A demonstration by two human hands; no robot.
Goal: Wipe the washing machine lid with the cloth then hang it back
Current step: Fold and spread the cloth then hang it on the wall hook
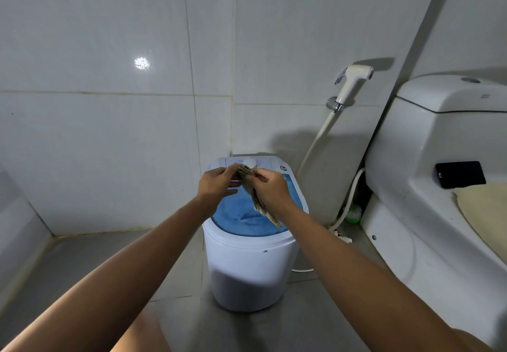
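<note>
Above washing machine lid [241, 214], both hands up in air: left hand [218, 184] and right hand [270, 188] each pinching top of cloth [253, 190], rest dangling clear of lid. Guessing they're bunching it into wiping pad. Toilet [428, 176] just right.

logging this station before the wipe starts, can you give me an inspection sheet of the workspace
surface: blue lid of the small washing machine, shut.
job's things: brownish cloth, bunched, hanging above the lid.
clutter: black phone on the toilet.
grippers: left hand and right hand both pinch the cloth's top.
cables: white cord on the floor; hoses beside the machine.
surroundings: tiled walls, bidet sprayer.
</note>
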